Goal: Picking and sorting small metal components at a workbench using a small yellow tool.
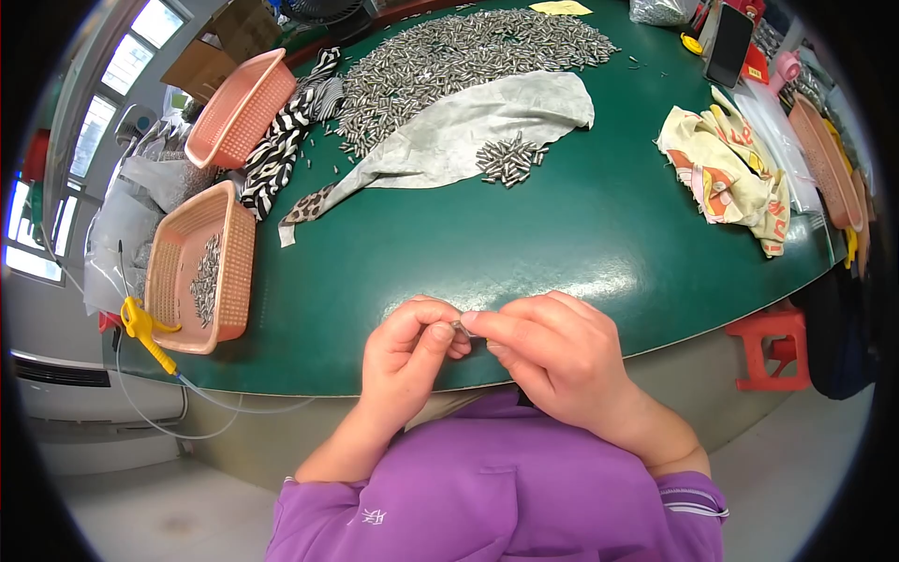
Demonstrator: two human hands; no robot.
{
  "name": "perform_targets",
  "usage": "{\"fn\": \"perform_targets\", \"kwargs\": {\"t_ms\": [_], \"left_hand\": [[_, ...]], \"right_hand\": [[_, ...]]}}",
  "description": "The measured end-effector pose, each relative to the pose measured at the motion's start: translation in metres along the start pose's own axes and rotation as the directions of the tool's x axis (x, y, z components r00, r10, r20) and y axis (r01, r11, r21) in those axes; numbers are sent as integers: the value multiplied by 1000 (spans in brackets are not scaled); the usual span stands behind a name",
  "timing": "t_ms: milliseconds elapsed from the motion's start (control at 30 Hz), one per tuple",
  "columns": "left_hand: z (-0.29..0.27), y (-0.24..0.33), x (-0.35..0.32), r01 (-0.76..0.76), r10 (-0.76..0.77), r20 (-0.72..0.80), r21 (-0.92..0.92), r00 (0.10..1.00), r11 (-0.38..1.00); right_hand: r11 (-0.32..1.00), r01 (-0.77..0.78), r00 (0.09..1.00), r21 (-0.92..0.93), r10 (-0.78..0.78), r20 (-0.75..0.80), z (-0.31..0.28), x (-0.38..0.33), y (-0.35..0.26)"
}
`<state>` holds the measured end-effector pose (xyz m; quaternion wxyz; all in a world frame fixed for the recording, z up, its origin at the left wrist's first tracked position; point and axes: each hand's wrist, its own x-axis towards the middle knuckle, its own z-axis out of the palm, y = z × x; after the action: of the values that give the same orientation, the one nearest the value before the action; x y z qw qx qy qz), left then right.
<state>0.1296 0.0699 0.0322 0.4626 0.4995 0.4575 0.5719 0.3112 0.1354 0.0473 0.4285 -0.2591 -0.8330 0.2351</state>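
A: What were the hands doing?

B: The left hand [409,344] and right hand [548,351] met at the near edge of the green table [524,253], fingertips pinched together on one small metal piece [462,327], probably so both thumbs could work it close to the body.

A: And the supply?

B: Well beyond the hands lay a big heap of metal pins [449,61], with a smaller cluster [510,157] on a grey cloth [468,126] nearer them. Off to the left of the left hand sat an orange basket [234,272] holding some pins, seemingly within easy reach; a yellow air nozzle [145,330] hung on its near rim.
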Motion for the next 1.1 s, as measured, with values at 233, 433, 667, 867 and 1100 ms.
{"fn": "perform_targets", "kwargs": {"t_ms": [233, 433, 667, 867, 1100], "left_hand": [[-2, -1, 0, 12, -13, 26, 17, 1000, 1000], [1, 5, 0, 39, -50, 86, 130, 995, 991], [2, 3, 0, 38, -39, 27, 51, 999, 998], [3, 2, 0, 4, -4, 2, 102, 1000, 995], [3, 2, 0, -5, 5, 0, 162, 1000, 987]], "right_hand": [[1000, 1, 1000, 30, -1, 18, -1, 1, -1], [967, 64, 997, -245, -72, -23, 1, 0, 4], [993, 28, 1000, -111, -27, 8, -2, -3, 1], [1000, 11, 1000, -17, -11, -1, -2, -2, -3], [997, 11, 1000, -82, -12, -10, 0, -4, -3]]}}
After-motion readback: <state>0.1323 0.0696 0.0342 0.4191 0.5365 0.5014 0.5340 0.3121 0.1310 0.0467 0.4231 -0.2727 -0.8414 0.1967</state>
